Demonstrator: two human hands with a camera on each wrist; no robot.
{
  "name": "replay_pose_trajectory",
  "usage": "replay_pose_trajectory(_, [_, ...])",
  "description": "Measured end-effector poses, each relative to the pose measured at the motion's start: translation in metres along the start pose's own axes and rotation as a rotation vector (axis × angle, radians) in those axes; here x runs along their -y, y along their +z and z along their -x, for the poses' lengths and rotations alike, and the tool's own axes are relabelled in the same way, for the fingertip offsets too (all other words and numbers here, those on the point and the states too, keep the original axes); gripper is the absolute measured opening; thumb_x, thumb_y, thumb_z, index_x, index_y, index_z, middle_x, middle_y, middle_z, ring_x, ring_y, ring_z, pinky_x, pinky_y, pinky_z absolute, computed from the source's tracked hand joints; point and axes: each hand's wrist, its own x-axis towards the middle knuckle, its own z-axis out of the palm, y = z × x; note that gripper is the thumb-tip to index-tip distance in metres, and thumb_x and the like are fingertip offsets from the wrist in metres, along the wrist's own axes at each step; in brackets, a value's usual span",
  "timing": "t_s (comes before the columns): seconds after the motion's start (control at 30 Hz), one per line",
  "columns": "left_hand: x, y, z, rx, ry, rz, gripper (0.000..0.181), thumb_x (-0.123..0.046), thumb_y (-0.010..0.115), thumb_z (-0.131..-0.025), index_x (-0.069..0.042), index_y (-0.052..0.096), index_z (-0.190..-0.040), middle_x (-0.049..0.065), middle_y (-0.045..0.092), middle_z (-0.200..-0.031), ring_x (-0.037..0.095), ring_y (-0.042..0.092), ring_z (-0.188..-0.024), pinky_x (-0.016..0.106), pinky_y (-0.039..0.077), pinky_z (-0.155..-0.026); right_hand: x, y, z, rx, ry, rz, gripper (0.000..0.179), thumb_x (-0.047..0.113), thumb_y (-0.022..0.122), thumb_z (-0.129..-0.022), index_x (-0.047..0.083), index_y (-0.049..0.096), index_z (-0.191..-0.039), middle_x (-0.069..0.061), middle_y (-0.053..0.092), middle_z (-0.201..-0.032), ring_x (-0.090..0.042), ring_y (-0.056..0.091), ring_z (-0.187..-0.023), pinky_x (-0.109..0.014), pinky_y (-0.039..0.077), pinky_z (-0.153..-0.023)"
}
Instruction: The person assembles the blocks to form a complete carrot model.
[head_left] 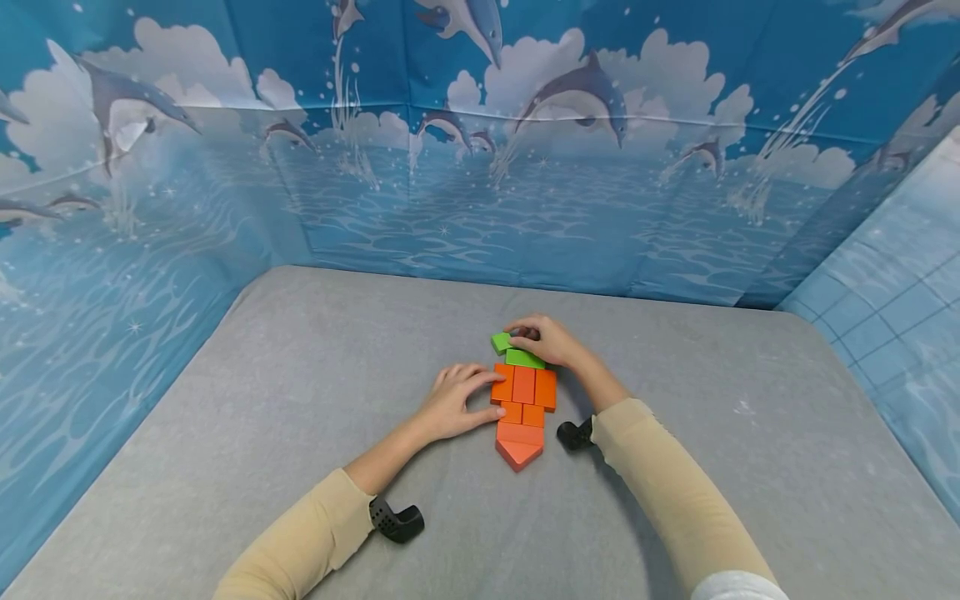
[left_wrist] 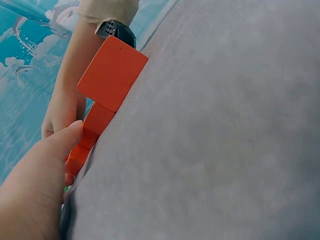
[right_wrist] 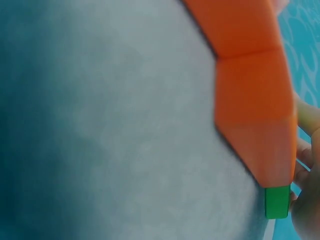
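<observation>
A figure of flat-laid blocks sits on the grey cloth. Its far end has a green block (head_left: 525,359) and a smaller, slanted green block (head_left: 500,342). My right hand (head_left: 551,340) pinches this small block at its right end between thumb and fingertips. Below lie three upright orange blocks (head_left: 524,385) side by side, two small orange blocks (head_left: 533,415), then a red-orange bar (head_left: 520,432) and a triangular block (head_left: 519,452) pointing toward me. My left hand (head_left: 455,402), thumb and forefinger spread, touches the figure's left side. In the left wrist view the left thumb (left_wrist: 70,137) rests against an orange block (left_wrist: 98,118).
Grey cloth (head_left: 360,333) covers the table on all sides of the blocks. Blue dolphin-printed curtains (head_left: 480,217) stand behind and at both sides. A black wrist camera (head_left: 397,521) sits on the left wrist, another (head_left: 575,435) on the right.
</observation>
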Motion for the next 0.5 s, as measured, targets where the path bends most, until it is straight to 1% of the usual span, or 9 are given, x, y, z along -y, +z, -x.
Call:
replay_pose_trajectory(0.23, [0.0001,0.0006,-0.0006,0.010,-0.009,0.000,0.050,-0.047,0.061,-0.083,-0.023,0.053,-0.127,0.002,0.049,-0.123,0.020,0.040,-0.113,0.045,0.024,-0.097,0.0002,0.0000,0.0006,-0.005,0.002,0.006,0.028,0.018,0.057,-0.091,0.007,0.063,-0.116,-0.014,0.057,-0.102,-0.024,0.051,-0.084,-0.040,0.042,-0.075])
replay_pose_trajectory(0.33, [-0.0001,0.0005,-0.0006,0.006,-0.008,0.003,0.050,-0.046,0.062,-0.083,-0.022,0.054,-0.127,0.002,0.050,-0.123,0.020,0.040,-0.112,0.045,0.024,-0.097,-0.0007,-0.0002,0.0008,-0.010,-0.013,-0.013,0.029,0.018,0.056,-0.092,0.006,0.061,-0.117,-0.014,0.057,-0.101,-0.024,0.050,-0.083,-0.039,0.042,-0.074])
replay_pose_trajectory(0.43, [-0.0003,0.0006,-0.0004,-0.004,-0.001,0.004,0.050,-0.045,0.062,-0.083,-0.022,0.054,-0.126,0.002,0.050,-0.122,0.020,0.040,-0.112,0.046,0.024,-0.097,-0.0012,-0.0028,0.0017,-0.036,-0.039,-0.056,0.030,0.017,0.055,-0.092,0.005,0.060,-0.119,-0.014,0.058,-0.101,-0.024,0.050,-0.083,-0.038,0.041,-0.072])
replay_pose_trajectory(0.5, [-0.0006,0.0001,-0.0003,-0.007,0.000,0.016,0.050,-0.044,0.063,-0.082,-0.022,0.054,-0.126,0.003,0.050,-0.122,0.021,0.041,-0.112,0.046,0.024,-0.097,0.0002,-0.0077,0.0038,-0.073,-0.056,-0.080,0.031,0.017,0.055,-0.093,0.004,0.059,-0.120,-0.015,0.058,-0.101,-0.025,0.051,-0.084,-0.038,0.042,-0.072])
